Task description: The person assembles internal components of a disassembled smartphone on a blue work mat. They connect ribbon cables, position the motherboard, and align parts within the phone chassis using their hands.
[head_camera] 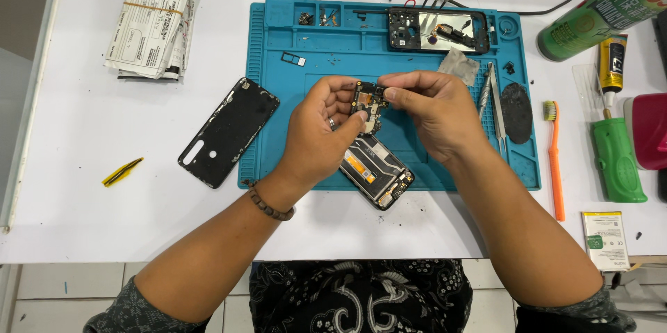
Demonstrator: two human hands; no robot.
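Blue mat (292,96) on white table (83,166). Left hand (323,131) and right hand (434,114) both pinch a small circuit board (367,99), fingers clamped on its edges, held above the opened phone (376,169). Black back cover (229,131) lies left, off the mat.

Matt rubbery blue mat (292,131), glossy black plastic back cover (229,131) (scuffed edges)

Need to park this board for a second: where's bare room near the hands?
Bare mat between SIM tray and left hand; bare table between back cover and paper bundle. Crowded right of right hand: tweezers, toothbrush.
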